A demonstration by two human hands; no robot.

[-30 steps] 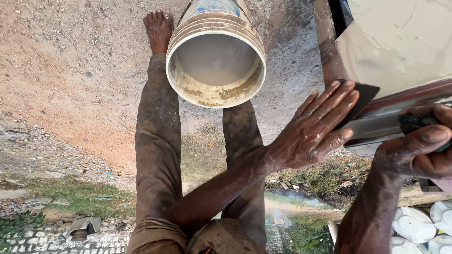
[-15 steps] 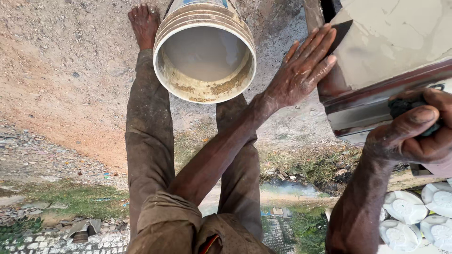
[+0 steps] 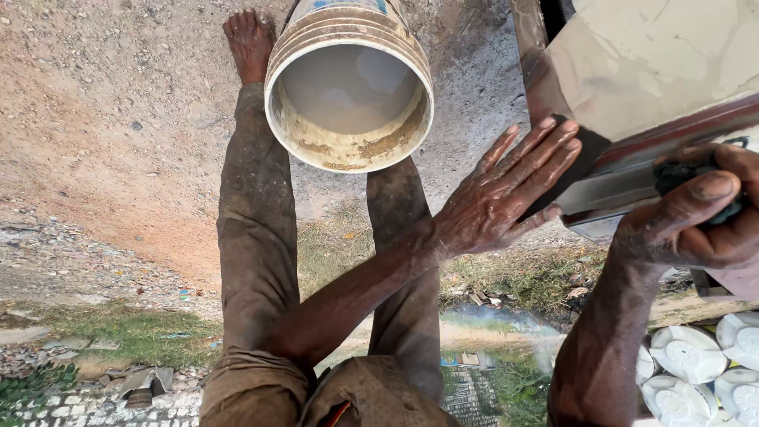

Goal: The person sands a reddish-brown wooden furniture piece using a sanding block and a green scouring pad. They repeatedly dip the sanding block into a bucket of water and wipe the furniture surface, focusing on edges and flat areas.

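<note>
My left hand (image 3: 506,198) lies flat with its fingers apart, the fingertips touching the lower left edge of a pale panel in a dark red metal frame (image 3: 656,63). At the right, my right hand (image 3: 692,217) is closed on a small dark object (image 3: 678,172) pressed against the frame's rail (image 3: 624,186). What the dark object is cannot be told. Both forearms reach in from the bottom of the view.
A stained white bucket (image 3: 348,150) with cloudy liquid stands on bare dirt between my legs, near a bare foot (image 3: 249,39). Grass and litter (image 3: 522,277) lie below my hands. White moulded round pieces (image 3: 696,372) are stacked at the bottom right.
My left hand rose toward the panel's upper corner half a second ago and has come back down onto the frame's lower edge. The right hand has kept its grip on the dark object.
</note>
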